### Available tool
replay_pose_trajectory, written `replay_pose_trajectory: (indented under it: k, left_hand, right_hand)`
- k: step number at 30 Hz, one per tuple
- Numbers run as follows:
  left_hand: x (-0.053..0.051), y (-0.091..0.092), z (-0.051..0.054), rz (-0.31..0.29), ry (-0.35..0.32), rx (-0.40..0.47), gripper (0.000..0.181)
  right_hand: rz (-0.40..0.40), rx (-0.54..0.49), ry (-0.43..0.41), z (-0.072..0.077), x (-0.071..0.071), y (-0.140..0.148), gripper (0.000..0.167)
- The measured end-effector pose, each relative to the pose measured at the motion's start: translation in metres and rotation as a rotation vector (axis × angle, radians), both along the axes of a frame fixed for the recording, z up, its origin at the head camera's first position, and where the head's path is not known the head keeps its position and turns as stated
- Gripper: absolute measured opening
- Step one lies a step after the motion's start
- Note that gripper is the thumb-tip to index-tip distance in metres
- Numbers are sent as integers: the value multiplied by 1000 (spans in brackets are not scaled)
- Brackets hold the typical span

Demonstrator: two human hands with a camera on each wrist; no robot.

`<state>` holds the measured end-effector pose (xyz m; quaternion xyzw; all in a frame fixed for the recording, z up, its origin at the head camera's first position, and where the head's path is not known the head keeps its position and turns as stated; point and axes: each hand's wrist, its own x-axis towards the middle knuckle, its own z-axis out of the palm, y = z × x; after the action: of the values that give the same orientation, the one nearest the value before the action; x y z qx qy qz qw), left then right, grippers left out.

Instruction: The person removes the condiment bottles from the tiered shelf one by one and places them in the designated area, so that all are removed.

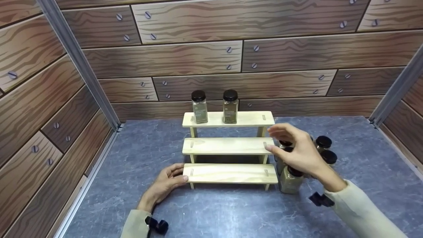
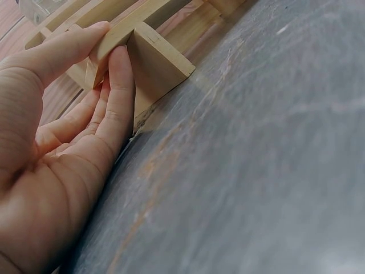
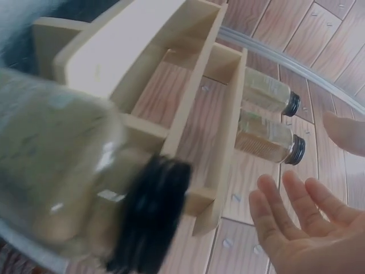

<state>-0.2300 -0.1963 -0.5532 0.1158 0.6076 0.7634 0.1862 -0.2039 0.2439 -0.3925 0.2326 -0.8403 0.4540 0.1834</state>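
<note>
A three-step wooden rack stands on the table. Two spice jars with black lids, a left one and a right one, are upright on its top step. My left hand pinches the left end of the bottom step between thumb and fingers; the left wrist view shows the thumb above and fingers below the board. My right hand is at the rack's right side, its fingers apart and nothing between them. Beneath and beside it stand several more jars, the front one close to the bottom step; the hand partly hides them.
Behind the rack rises a wall printed with wooden planks. Side walls with metal corner posts enclose the grey marbled table on the left and right. Two jars stand to the right of my right hand.
</note>
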Motion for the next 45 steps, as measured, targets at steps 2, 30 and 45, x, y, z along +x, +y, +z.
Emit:
replay_pose_trajectory:
  k: [2,30,45]
  left_hand:
    - [0,0,1,2,0,-7,68]
    - [1,-1,1,-4,-5,-10,69]
    - [0,0,-1,-1,-2,3,67]
  right_hand:
    - [-8,7,3,3,-4,-5,47]
    - [-45,-113,-93,25,-70,-73,59]
    - [-104,-124,-114,17,-105,-101,61]
